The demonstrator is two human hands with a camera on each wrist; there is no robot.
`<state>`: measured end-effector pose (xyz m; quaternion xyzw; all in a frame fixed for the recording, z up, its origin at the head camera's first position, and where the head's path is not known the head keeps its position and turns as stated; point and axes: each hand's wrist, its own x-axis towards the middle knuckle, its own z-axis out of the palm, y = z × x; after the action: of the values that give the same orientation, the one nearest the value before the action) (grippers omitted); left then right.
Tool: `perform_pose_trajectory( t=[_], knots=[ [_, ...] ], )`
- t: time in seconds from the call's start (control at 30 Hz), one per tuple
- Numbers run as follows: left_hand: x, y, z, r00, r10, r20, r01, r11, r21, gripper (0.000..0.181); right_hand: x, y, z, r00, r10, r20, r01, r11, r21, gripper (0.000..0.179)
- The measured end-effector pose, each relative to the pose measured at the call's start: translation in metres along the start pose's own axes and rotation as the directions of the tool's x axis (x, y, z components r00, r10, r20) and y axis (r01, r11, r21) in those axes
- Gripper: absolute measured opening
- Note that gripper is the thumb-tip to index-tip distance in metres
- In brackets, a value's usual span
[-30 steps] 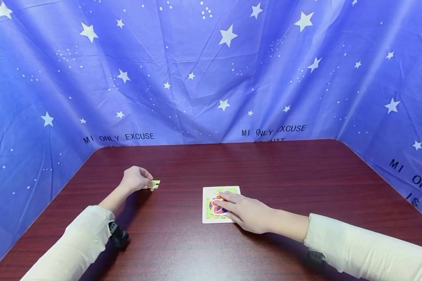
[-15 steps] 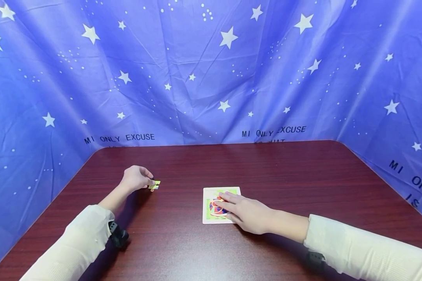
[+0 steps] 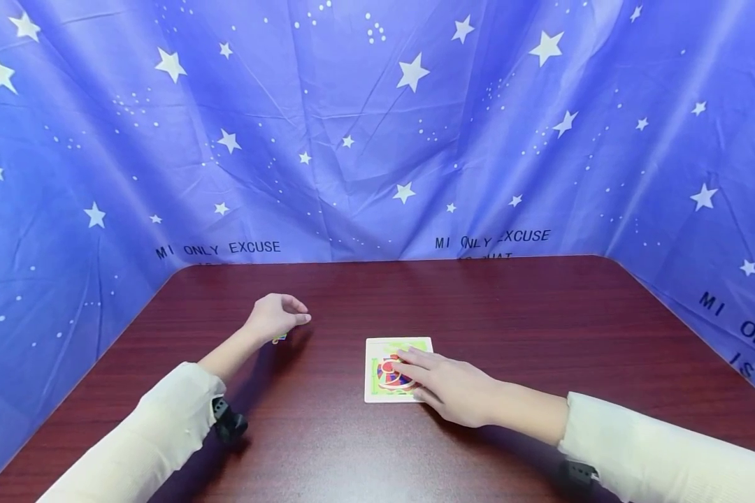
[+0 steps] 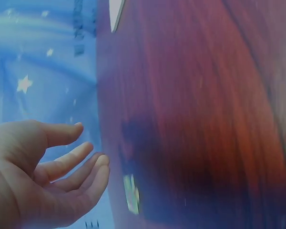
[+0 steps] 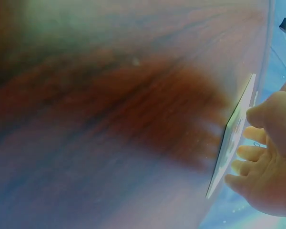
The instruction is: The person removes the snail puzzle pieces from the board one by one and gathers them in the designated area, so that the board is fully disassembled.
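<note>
A square jigsaw board [image 3: 369, 370] with a white frame and a green, red and blue picture lies flat on the table. My right hand [image 3: 462, 388] rests over its right side, fingers extended across the picture and hiding part of it. The same board [image 5: 229, 143] appears edge-on beside the fingers in the right wrist view. To the left, my left hand [image 3: 272, 318] hovers above the table with loosely bent fingers and nothing between them. A small green and yellow jigsaw piece [image 4: 131, 194] lies on the table below it, mostly covered by that hand in the head view.
The dark red wood-grain table [image 3: 327, 433] reaches back to a blue curtain [image 3: 377, 126] with white stars, which surrounds its far side and both sides. Black wrist devices [image 3: 228, 421] hang under both light sleeves.
My left hand has let go of the jigsaw piece and moved to the right, past it. The piece stays on the table. My right hand stays on the board.
</note>
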<state>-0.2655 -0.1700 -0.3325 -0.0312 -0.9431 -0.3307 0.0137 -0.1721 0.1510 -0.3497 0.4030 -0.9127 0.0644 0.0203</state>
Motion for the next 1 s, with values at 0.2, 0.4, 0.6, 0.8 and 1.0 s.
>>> perform_pose_trajectory(
  t=[0.2,0.4,0.6,0.8,1.0],
  knots=[
    [-0.005,0.024,0.022,0.992,0.119,0.049,-0.119,0.993,0.005,0.011,-0.006,-0.001,0.0,1.0,0.012,0.006,-0.012,1.0,-0.01,0.046],
    [-0.012,0.048,0.047,0.979,0.158,0.127,-0.157,0.987,-0.015,0.01,-0.009,-0.001,-0.001,1.0,0.019,0.01,-0.019,1.0,-0.007,0.048],
    [-0.019,0.068,0.063,0.959,0.23,0.166,-0.227,0.973,-0.034,0.007,-0.009,-0.001,-0.001,1.0,0.007,-0.003,-0.007,1.0,-0.009,0.048],
    [-0.021,0.08,0.074,0.943,0.258,0.21,-0.253,0.966,-0.054,0.007,-0.007,-0.001,0.002,1.0,0.008,0.008,-0.008,1.0,0.004,0.047],
    [-0.021,0.087,0.08,0.937,0.252,0.241,-0.246,0.968,-0.057,0.006,-0.004,0.0,0.004,0.999,0.018,0.027,-0.018,1.0,0.006,0.047]
  ],
)
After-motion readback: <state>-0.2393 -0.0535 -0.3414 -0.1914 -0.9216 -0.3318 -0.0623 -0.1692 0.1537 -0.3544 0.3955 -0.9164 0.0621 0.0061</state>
